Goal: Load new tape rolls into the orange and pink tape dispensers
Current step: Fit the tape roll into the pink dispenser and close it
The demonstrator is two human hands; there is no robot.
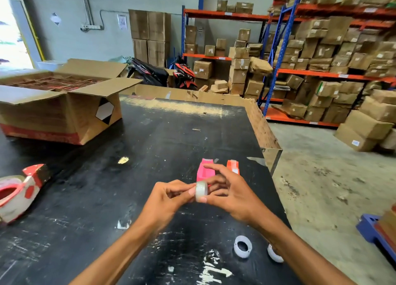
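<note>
Right hand (230, 195) and left hand (166, 196) both pinched around one clear tape roll (201, 190), held above the desk (150, 134), just before the pink dispenser (205, 171) and orange dispenser (233, 166). Best to find and peel the loose end first, then drop roll in, tail toward the cutter.

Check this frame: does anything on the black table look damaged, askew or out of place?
Nothing serious. The black table is scuffed, with white tape scraps stuck near its front edge. A large red-and-white packing dispenser lies on its side at the left. Both hands hold a clear tape roll; the pink dispenser and orange dispenser sit upright.
</note>
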